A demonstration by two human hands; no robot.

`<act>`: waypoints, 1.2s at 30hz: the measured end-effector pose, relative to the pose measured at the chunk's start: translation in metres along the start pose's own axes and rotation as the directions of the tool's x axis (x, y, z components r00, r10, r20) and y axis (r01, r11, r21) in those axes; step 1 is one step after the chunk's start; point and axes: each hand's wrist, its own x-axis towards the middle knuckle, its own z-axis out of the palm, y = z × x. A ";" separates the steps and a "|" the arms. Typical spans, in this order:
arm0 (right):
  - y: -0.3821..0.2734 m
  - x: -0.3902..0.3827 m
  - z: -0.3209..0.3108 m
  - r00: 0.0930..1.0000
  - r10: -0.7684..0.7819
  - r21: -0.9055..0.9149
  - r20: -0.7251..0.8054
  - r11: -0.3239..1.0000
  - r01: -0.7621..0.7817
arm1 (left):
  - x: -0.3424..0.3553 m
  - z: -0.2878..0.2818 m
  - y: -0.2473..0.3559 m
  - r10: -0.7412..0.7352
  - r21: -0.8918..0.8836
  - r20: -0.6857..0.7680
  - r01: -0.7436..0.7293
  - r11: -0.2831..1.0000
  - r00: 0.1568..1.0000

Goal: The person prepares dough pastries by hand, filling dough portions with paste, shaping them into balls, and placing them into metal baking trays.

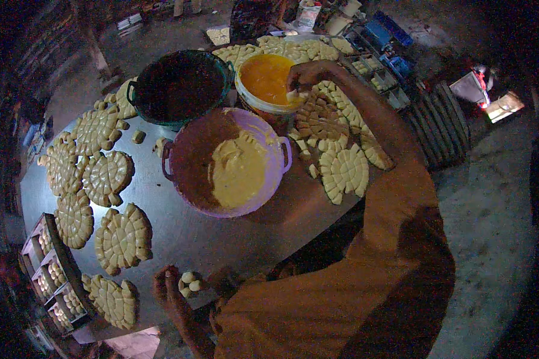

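Right hand [305,76] curled, arm [374,105] outstretched; left hand [171,286] closer in.

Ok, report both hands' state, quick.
Left hand: beside small pale dough balls; open or closed cannot be told.
Right hand: closed, holding a small pale piece at the rim of the white bucket.

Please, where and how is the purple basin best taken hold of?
Probably hold the purple basin by its left handle and right handle together, coming from both sides. These loops stick out from opposite sides of its rim, away from the pale mixture inside.
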 end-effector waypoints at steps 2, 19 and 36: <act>-0.045 -0.015 0.009 0.996 -0.009 0.215 -0.085 0.976 0.027 | -0.005 -0.005 0.003 -0.039 -0.038 -0.025 0.038 0.999 0.999; -0.328 -0.026 0.347 0.813 -0.231 0.812 -0.534 0.128 0.570 | -0.039 0.053 0.049 -0.057 -0.151 0.619 0.190 0.970 0.783; -0.431 0.014 0.433 0.366 -0.615 -0.472 -0.699 0.780 0.410 | -0.025 -0.065 0.069 0.033 -0.195 0.334 0.035 0.980 0.942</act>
